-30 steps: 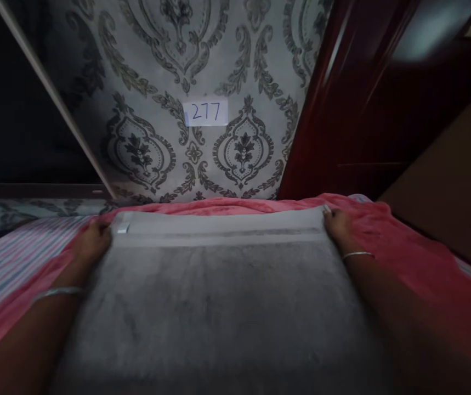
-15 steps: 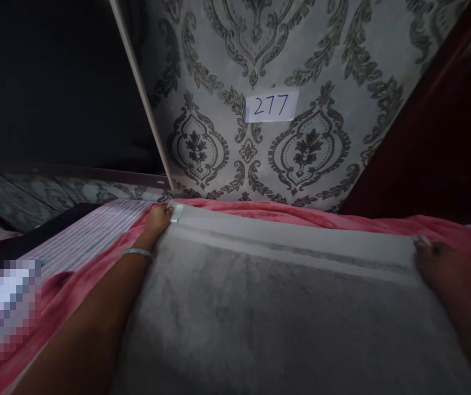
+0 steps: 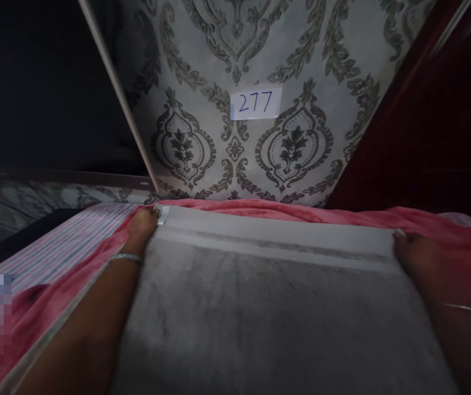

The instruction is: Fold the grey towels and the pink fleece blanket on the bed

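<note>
A grey towel (image 3: 260, 312) with a paler woven band along its far edge is stretched out between my hands. My left hand (image 3: 143, 220) is closed on its far left corner, beside a small white tag (image 3: 163, 215). At the far right corner, my right hand (image 3: 416, 249) grips the same edge; its fingers are dark and partly blurred. Beneath the towel and around it lies a pink fleecy blanket (image 3: 235, 207).
Past the blanket rises a patterned wall with a paper label (image 3: 255, 102) reading 277. A large dark screen (image 3: 54, 93) stands at the left, and a dark red panel (image 3: 428, 126) at the right. Striped cloth (image 3: 71, 233) lies at the left.
The whole scene, hands and towel included, has shifted slightly left in view. Both hands keep their hold on the towel's corners.
</note>
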A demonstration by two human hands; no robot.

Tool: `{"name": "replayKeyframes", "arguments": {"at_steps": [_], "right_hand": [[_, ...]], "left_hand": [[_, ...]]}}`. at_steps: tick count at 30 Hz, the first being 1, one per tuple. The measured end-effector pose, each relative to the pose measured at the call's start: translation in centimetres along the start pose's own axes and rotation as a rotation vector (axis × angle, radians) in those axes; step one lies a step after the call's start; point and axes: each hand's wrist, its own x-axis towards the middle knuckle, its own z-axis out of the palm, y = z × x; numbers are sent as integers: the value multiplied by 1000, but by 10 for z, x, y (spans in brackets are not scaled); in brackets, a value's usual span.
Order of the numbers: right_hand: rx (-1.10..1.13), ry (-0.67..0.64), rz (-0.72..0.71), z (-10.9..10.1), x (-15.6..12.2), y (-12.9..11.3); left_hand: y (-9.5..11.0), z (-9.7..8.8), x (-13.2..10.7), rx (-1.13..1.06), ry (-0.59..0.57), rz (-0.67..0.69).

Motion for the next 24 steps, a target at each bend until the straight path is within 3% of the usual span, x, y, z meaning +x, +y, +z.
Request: {"name": "replayKeyframes", "arguments": {"at_steps": [2,5,7,9,11,13,15,16,17,19,21,24], "right_hand": [[40,-4,1,-6,-5,-2],[96,-4,1,-19,-15,-4],[119,-18,22,-31,-19,-5],[115,32,-19,-43,-24,-10],[113,150,-227,-51,-35,-24],[156,227,-583,-48,-58,-49],[225,157,-948,-34,-90,-78],[216,50,-1097,-25,-107,-93],[178,-55,-1203,-16,-122,-104],[89,-209,-1242,-1,-139,-116],[4,-278,-1146,5,-132,-109],[-104,-254,-870,2,-86,-68]], "left_hand": [[-2,-1,1,13,10,-3],[-2,-7,0,47,132,67],[7,-14,-6,71,222,208],[27,-16,-18,76,222,434],[53,-10,-40,41,136,725],[80,2,-67,-25,-7,1022],[99,18,-93,-47,-193,1229],[104,25,-101,-47,-262,1278],[106,31,-106,-40,-307,1293],[101,38,-102,-7,-318,1221],[85,37,-82,68,-283,1047],[49,29,-40,193,-219,734]]}}
